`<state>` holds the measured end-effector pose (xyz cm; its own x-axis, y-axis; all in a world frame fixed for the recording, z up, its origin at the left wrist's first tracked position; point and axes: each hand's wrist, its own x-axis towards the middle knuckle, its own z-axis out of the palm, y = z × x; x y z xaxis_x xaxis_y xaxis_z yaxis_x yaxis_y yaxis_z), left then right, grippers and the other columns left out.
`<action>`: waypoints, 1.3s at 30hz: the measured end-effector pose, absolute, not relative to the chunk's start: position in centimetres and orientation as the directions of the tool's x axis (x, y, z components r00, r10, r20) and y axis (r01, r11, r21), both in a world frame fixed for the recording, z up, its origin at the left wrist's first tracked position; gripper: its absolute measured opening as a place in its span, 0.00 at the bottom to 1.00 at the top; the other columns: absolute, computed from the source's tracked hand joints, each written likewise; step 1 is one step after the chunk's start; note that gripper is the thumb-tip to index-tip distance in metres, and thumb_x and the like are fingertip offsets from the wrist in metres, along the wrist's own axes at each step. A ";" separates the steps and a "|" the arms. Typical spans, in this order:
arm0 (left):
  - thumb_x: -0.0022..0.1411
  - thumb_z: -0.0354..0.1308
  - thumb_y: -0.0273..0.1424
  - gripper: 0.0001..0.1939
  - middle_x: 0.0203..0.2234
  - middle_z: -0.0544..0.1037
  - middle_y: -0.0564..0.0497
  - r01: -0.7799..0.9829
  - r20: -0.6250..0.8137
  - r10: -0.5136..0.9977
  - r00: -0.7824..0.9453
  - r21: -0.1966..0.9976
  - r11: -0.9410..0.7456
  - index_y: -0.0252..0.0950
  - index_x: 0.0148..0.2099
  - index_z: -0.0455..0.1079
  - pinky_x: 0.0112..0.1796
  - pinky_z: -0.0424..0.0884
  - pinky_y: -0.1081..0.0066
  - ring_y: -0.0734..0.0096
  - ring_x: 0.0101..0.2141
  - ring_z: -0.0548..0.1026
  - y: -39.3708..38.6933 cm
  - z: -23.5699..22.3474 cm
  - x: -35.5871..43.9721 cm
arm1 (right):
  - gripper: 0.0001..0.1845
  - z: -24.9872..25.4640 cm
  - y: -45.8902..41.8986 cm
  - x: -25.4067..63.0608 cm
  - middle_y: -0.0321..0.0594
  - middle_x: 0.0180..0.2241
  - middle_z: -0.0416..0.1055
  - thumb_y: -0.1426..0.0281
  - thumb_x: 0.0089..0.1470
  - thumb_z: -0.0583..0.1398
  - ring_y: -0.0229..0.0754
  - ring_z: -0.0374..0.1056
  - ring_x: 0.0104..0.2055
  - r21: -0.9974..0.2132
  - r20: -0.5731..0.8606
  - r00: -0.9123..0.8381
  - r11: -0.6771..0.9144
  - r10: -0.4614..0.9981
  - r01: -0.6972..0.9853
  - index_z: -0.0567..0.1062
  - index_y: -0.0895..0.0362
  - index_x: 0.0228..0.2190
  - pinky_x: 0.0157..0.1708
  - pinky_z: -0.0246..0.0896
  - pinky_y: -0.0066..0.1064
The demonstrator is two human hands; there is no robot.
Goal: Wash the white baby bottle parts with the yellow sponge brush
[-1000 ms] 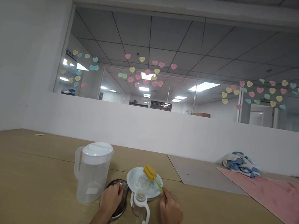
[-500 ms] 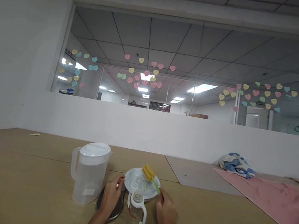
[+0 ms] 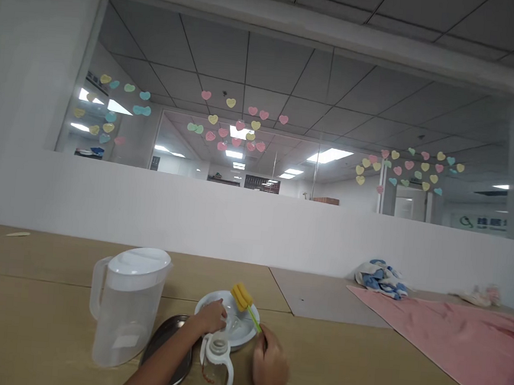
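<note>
My left hand (image 3: 211,317) reaches over the rim of a white plate (image 3: 245,337), fingers curled round a small clear part I cannot make out. My right hand (image 3: 270,368) pinches the green handle of a brush with a yellow sponge head (image 3: 241,296), which stands tilted over the plate. A clear baby bottle with white handles (image 3: 217,364) stands just in front of the plate, between my hands. A dark metal tray (image 3: 167,345) lies under my left forearm.
A clear plastic pitcher with a white lid (image 3: 126,304) stands left of the tray. A pink cloth (image 3: 450,344) covers the table's right side, with a blue-and-white bundled cloth (image 3: 381,277) behind it. A white half wall runs along the back.
My left hand has left the metal tray and moved right onto the white plate. The right hand keeps the brush. The camera has swung right and tilted up a little.
</note>
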<state>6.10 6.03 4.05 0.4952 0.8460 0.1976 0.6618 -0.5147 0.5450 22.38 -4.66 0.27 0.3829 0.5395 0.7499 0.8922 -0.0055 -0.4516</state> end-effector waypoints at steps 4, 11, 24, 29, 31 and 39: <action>0.43 0.54 0.21 0.23 0.46 0.73 0.41 0.706 0.249 0.873 0.420 0.515 -0.487 0.30 0.45 0.71 0.51 0.59 0.63 0.54 0.50 0.67 6.0 4.0 5.4 | 0.19 -0.1 -4.4 22.5 0.45 0.32 0.76 0.69 0.53 0.48 0.46 0.72 0.29 -0.394 0.812 0.336 0.024 0.477 0.919 0.77 0.57 0.35 0.24 0.60 0.31; 0.53 0.51 0.27 0.16 0.45 0.72 0.45 0.678 0.432 0.843 0.320 0.517 -0.523 0.35 0.46 0.67 0.51 0.60 0.64 0.62 0.48 0.68 2.9 5.7 3.0 | 0.19 0.2 -4.7 21.8 0.44 0.30 0.76 0.70 0.54 0.48 0.42 0.72 0.28 -0.299 0.904 0.208 0.206 0.374 0.932 0.78 0.57 0.33 0.26 0.63 0.28; 0.63 0.45 0.29 0.18 0.51 0.68 0.46 0.585 0.882 0.445 0.152 0.283 -0.760 0.40 0.55 0.57 0.50 0.67 0.59 0.65 0.52 0.67 -0.4 0.6 -0.5 | 0.15 1.1 -5.6 21.4 0.40 0.20 0.71 0.75 0.51 0.50 0.37 0.67 0.21 0.048 0.962 -0.170 0.480 0.214 0.876 0.76 0.57 0.31 0.22 0.61 0.24; 0.63 0.44 0.27 0.19 0.54 0.66 0.46 0.595 0.888 0.369 0.273 0.146 -0.790 0.39 0.56 0.57 0.51 0.68 0.64 0.67 0.54 0.65 -1.0 0.5 -0.8 | 0.14 1.2 -6.0 21.1 0.42 0.23 0.73 0.75 0.49 0.50 0.39 0.69 0.23 0.027 0.951 -0.175 0.494 0.255 0.869 0.75 0.57 0.30 0.24 0.63 0.26; 0.63 0.45 0.27 0.19 0.53 0.67 0.45 0.596 0.893 0.375 0.248 0.165 -0.786 0.38 0.57 0.56 0.50 0.68 0.65 0.67 0.53 0.66 -1.2 0.6 -0.9 | 0.13 1.1 -6.0 21.1 0.42 0.24 0.73 0.75 0.49 0.51 0.39 0.70 0.24 0.009 0.950 -0.164 0.506 0.264 0.863 0.75 0.57 0.30 0.24 0.63 0.26; 0.63 0.46 0.32 0.20 0.49 0.70 0.42 0.534 0.895 0.439 0.074 0.337 -0.776 0.36 0.57 0.53 0.47 0.70 0.63 0.64 0.49 0.69 -1.7 0.4 -0.4 | 0.12 0.9 -5.9 21.2 0.43 0.25 0.74 0.73 0.50 0.51 0.40 0.71 0.26 -0.017 0.946 -0.161 0.539 0.281 0.842 0.74 0.58 0.30 0.26 0.64 0.26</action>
<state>-0.45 -1.71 0.35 0.0739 0.4394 0.8952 0.5338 -0.7757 0.3367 21.16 -5.92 0.91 -0.1609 0.2813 0.9460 0.8420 0.5392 -0.0172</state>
